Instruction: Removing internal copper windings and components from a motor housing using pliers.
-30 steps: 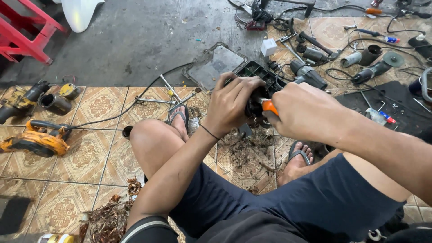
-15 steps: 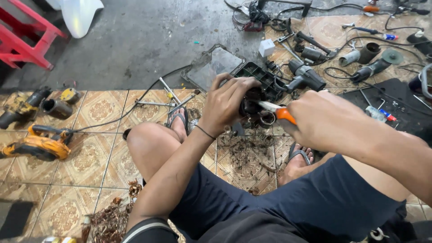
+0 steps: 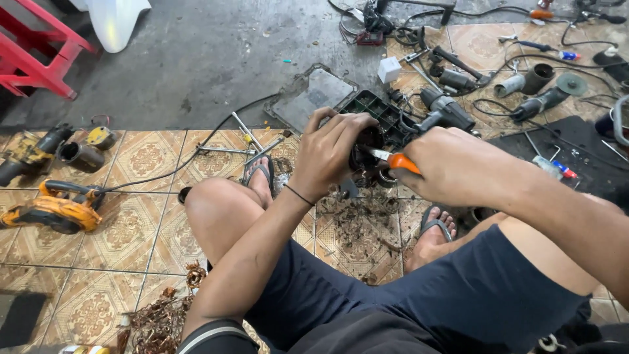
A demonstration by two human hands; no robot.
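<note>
Plainly, the dark round motor part (image 3: 367, 147) sat between the knees, just above the tiled floor (image 3: 151, 223), with the left hand (image 3: 334, 147) wrapped over it, fingers curled close around its top. From my remote seat I saw the right hand (image 3: 452, 164) closed tight on an orange-handled screwdriver (image 3: 393, 159), whose metal tip pointed into the part at its three o'clock side. I judged the job partly done: scraps and shavings (image 3: 367, 216) lay thick on the tiles at six o'clock from the part, and a heap of copper wire (image 3: 164, 314) rested further off at seven o'clock, yet the tool was in the part, so some stripping looked left. At one o'clock stood a dark sectioned plastic tray (image 3: 383, 115) and a grey power drill (image 3: 445, 111). Far out at nine o'clock lay a yellow power tool (image 3: 56, 210).
</note>
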